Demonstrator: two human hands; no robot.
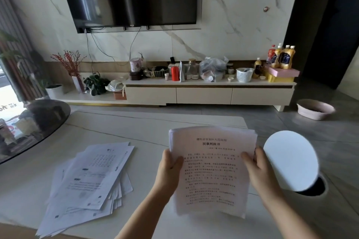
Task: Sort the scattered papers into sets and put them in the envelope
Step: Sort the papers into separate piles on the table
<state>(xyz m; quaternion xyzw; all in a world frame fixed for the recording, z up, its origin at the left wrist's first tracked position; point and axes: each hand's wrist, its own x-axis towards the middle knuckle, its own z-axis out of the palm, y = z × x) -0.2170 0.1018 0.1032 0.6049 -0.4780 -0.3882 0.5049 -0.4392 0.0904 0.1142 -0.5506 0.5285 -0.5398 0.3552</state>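
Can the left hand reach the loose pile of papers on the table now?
Probably not yet: the left hand grips the held stack. Nothing lies between it and the loose pile.

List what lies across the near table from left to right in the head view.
Dark round glass top → loose pile of papers → left hand → held sheaf of papers → right hand → white round disc.

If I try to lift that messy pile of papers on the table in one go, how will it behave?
The fanned pile of papers will probably flop and slide apart, since its loose sheets are skewed with edges sticking out. It looks light. Squaring it first, like the stack held by the left hand and right hand, would likely help.
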